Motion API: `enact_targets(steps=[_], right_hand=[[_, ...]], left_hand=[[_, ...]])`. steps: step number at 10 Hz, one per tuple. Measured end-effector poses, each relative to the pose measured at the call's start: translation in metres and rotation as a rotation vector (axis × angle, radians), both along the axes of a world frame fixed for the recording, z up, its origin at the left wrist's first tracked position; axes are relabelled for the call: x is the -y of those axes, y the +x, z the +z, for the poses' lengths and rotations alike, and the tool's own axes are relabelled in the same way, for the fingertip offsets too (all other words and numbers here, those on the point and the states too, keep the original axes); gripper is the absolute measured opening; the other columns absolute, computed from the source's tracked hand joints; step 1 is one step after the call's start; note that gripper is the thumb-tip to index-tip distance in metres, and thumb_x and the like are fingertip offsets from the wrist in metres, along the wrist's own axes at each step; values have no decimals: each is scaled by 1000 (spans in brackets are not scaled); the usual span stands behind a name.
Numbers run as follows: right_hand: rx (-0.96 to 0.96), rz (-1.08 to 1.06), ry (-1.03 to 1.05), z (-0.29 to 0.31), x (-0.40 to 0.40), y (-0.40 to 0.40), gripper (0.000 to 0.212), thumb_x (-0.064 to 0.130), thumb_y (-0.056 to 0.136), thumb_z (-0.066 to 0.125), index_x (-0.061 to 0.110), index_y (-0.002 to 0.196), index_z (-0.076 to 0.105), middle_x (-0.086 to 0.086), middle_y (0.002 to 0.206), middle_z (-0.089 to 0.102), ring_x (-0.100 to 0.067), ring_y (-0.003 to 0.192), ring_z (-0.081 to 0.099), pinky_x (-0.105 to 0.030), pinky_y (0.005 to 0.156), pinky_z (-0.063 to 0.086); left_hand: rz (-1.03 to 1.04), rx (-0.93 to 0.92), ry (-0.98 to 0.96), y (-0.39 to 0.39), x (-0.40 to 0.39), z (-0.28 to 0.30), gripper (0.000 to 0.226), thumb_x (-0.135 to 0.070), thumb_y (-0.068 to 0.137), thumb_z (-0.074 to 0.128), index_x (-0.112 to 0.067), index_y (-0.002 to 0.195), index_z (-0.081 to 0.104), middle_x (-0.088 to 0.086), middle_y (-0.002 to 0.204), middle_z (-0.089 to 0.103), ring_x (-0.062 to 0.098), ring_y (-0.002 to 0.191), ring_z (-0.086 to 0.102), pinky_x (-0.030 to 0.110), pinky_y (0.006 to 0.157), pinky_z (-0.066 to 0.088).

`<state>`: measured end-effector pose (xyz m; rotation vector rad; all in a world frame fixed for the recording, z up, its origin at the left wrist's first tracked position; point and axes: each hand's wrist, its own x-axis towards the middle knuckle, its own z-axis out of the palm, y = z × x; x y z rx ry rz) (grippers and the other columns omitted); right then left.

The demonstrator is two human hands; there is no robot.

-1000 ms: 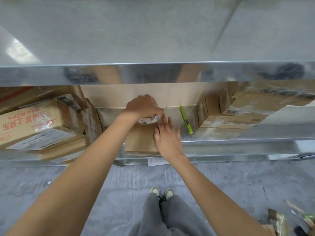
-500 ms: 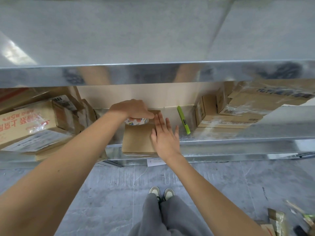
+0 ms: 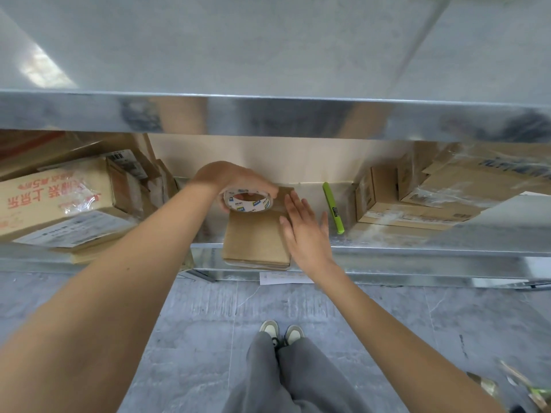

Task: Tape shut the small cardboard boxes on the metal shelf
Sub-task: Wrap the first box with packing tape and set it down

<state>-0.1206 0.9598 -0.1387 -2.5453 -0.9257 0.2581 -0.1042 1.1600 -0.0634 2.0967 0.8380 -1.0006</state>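
Note:
A small brown cardboard box (image 3: pixel 255 238) lies flat on the metal shelf (image 3: pixel 417 250), its near end jutting past the shelf's front edge. My left hand (image 3: pixel 235 180) grips a roll of clear tape (image 3: pixel 248 202) with a white printed core, held over the box's far end. My right hand (image 3: pixel 305 231) lies flat, fingers straight, on the box's right side.
A green utility knife (image 3: pixel 333 207) lies on the shelf just right of the box. Larger cardboard boxes crowd the shelf at left (image 3: pixel 56 201) and right (image 3: pixel 417 201). An upper metal shelf (image 3: pixel 268 114) overhangs. A paper slip (image 3: pixel 283 277) and scraps (image 3: pixel 512 386) lie on the grey floor.
My left hand has tipped the tape roll up so its core faces me, and shifted it slightly toward me over the box. My right hand stays flat on the box.

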Motion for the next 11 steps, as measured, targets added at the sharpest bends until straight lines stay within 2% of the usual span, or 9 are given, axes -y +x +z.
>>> enact_targets(steps=[1,2,3,4,6,7,8,9,11], right_hand=[[64,-237,148,-7,14,31,43,24,102,34,5,138,48,-13,143,49,-31,128,48,-43,104,40],[-117,-478,-121,-22,27,66,42,24,99,45,7,137,41,-15,143,42,-34,129,40,-42,101,39],[-128,-405,-382,-33,32,78,39,20,99,44,6,135,39,-17,141,38,-34,130,38,-41,103,35],[-78,-321,-402,-39,26,79,30,2,98,38,0,127,43,-19,134,42,-36,119,49,-41,87,44],[-368,-398,-85,-19,29,68,16,5,98,40,-4,94,53,-23,92,58,-37,89,56,-36,68,36],[-695,-472,249,7,39,45,17,-2,96,36,1,85,50,-11,68,52,-23,57,46,-28,49,32],[-939,-440,520,32,59,19,19,-4,98,37,0,95,56,-7,71,56,-11,50,43,-18,46,35],[-1160,-350,766,50,73,-6,23,-2,97,43,4,113,59,-7,80,62,-12,63,49,-22,56,40],[-1375,-265,1003,56,62,-54,40,10,95,47,11,134,51,-14,88,62,-17,68,53,-27,68,48]], left_hand=[[6,14,-23,1,-2,-4,61,-53,46,72,-21,97,66,8,103,61,28,85,65,33,64,59],[18,32,-15,1,-4,-9,57,-52,46,74,-23,95,67,7,104,61,27,85,65,30,59,57],[-6,41,-2,1,-7,-16,44,-56,44,75,-28,78,72,5,95,65,24,76,67,27,55,55],[-34,37,35,3,-13,-20,41,-66,43,74,-36,70,73,0,77,70,17,55,69,26,54,54],[-9,105,-67,-3,-14,-15,18,-61,61,73,-43,58,70,-16,51,65,3,41,62,17,40,48],[4,114,-45,-5,-16,-14,26,-58,59,74,-33,68,73,-11,54,66,9,48,64,17,45,49],[-12,156,-79,-5,-17,-15,27,-53,70,70,-27,74,67,-12,50,63,3,39,59,13,38,43],[-23,152,-55,-5,-17,-15,27,-54,72,70,-27,78,69,-6,67,64,7,46,61,15,44,46],[-39,115,-46,-2,-13,-18,44,-58,50,74,-27,80,74,0,76,68,17,59,64,22,54,51]])
